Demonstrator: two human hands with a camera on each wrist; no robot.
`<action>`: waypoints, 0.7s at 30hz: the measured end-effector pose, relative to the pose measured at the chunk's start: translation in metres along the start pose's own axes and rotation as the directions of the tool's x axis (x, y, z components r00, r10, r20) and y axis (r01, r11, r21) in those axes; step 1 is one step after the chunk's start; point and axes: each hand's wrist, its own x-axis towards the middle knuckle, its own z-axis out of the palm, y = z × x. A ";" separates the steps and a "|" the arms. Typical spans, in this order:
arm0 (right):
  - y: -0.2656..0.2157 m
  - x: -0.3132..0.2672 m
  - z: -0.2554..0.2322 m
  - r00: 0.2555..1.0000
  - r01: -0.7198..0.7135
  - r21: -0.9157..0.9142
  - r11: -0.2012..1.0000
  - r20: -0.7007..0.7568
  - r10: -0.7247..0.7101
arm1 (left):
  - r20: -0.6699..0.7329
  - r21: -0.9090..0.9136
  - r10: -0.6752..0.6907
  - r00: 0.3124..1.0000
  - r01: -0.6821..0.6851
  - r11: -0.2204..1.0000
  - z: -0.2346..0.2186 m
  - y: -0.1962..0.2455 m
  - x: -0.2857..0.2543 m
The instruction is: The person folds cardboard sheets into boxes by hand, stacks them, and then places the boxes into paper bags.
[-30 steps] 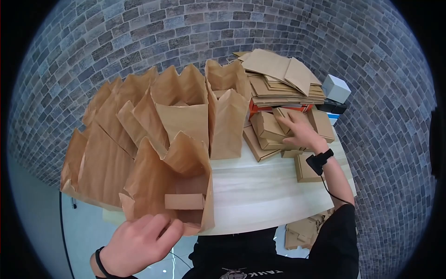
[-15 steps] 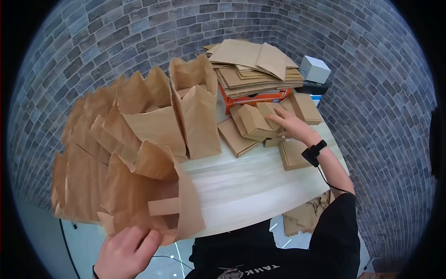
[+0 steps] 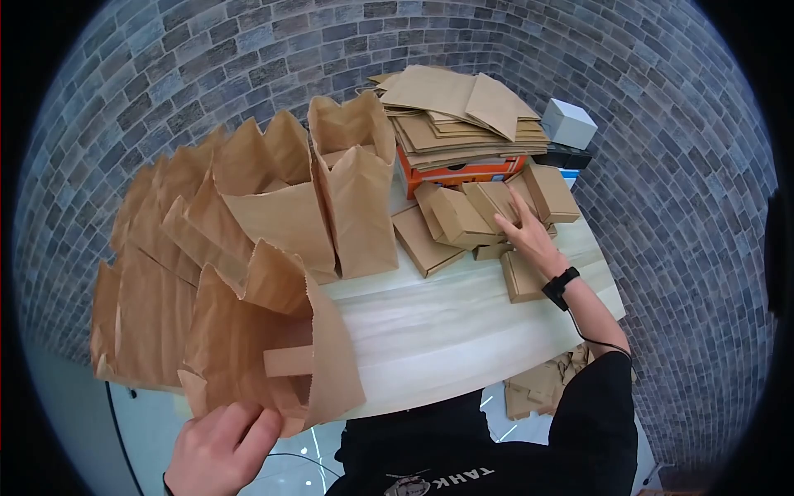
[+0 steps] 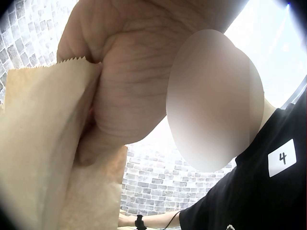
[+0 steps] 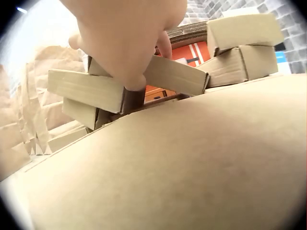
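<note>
My left hand point(image 3: 222, 446) grips the near rim of an open brown paper bag point(image 3: 337, 360) at the table's front edge. In the left wrist view the bag's zigzag edge point(image 4: 72, 62) runs in between thumb and fingers. Inside that bag lies a small cardboard box point(image 3: 289, 361). Over a heap of flat cardboard boxes on the right, my right hand point(image 3: 533, 240) reaches with thumb and fingers spread. Its fingertips are right at one upper box point(image 3: 486, 198). In the right wrist view the thumb overlaps this box point(image 5: 177, 75) and another finger shows behind it.
More upright paper bags point(image 3: 364, 215) stand in rows at the left and back. Folded bags and cardboard point(image 3: 438, 95) are stacked on an orange box point(image 3: 451, 174), with a white box point(image 3: 569, 124) beside it. Below the table's right side lies more cardboard point(image 3: 538, 388).
The head view has shifted, moving the scene leftward. My right hand's fingers have lifted and spread apart over the boxes. The left hand keeps its hold on the bag rim.
</note>
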 end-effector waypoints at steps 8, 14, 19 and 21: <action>0.004 0.008 0.004 0.947 0.253 -0.494 0.832 -0.052 -0.318 | -0.024 0.014 0.022 0.999 -0.022 1.000 0.001 0.003 -0.001; -0.071 0.019 -0.061 0.881 0.119 -0.161 0.980 -0.437 -0.179 | 0.040 0.067 0.032 0.999 -0.034 0.997 -0.004 -0.002 -0.006; -0.205 0.025 -0.129 0.708 0.461 0.484 0.744 -0.706 0.021 | -0.022 0.060 0.124 0.992 -0.123 0.991 0.002 -0.002 -0.011; -0.266 0.028 -0.118 0.771 0.557 0.604 0.569 -0.631 -0.084 | -0.015 0.067 0.139 0.990 -0.138 0.988 0.002 -0.001 -0.010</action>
